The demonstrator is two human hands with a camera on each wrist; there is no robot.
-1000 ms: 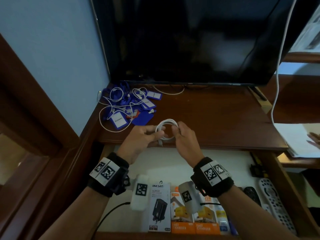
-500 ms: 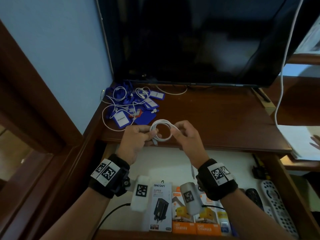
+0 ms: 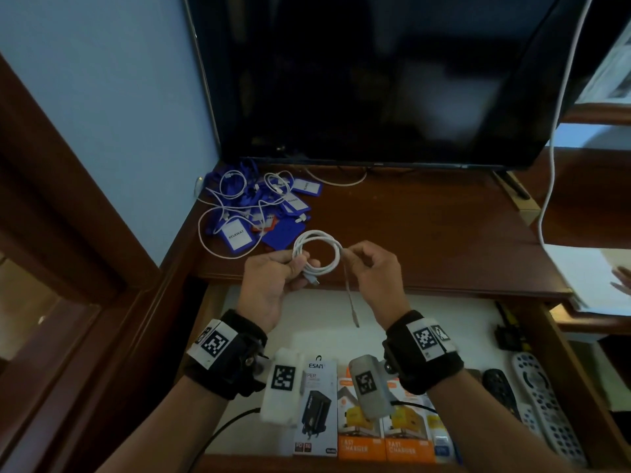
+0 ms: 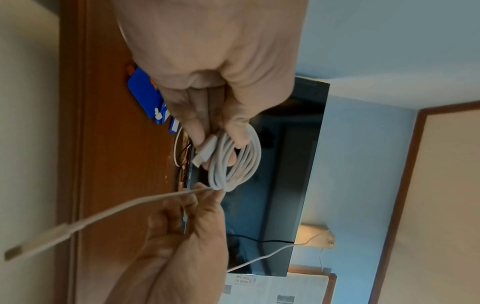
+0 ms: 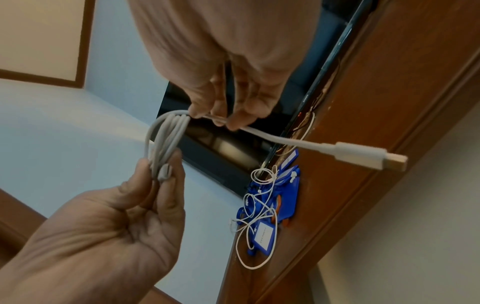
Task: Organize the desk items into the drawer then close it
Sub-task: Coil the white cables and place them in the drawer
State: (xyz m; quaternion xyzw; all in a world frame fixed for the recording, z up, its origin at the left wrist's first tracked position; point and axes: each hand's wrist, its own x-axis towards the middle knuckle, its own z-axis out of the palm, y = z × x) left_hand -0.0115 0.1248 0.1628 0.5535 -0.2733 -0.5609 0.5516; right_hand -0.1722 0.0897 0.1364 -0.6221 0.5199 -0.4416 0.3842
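The head view looks down and forward over the table (image 3: pixel 409 233) and open drawer (image 3: pixel 307 308). Each wrist view looks close along its hand toward the far monitor (image 4: pixel 272 164). All three share the coiled cable (image 3: pixel 317 254).

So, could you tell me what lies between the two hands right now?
The coiled white cable spans the gap: the left hand grips the coil, the right hand pinches its loose end. The head view shows it best.

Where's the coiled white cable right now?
In the head view the coiled white cable is held at centre between the left hand and right hand, above the desk's front edge.
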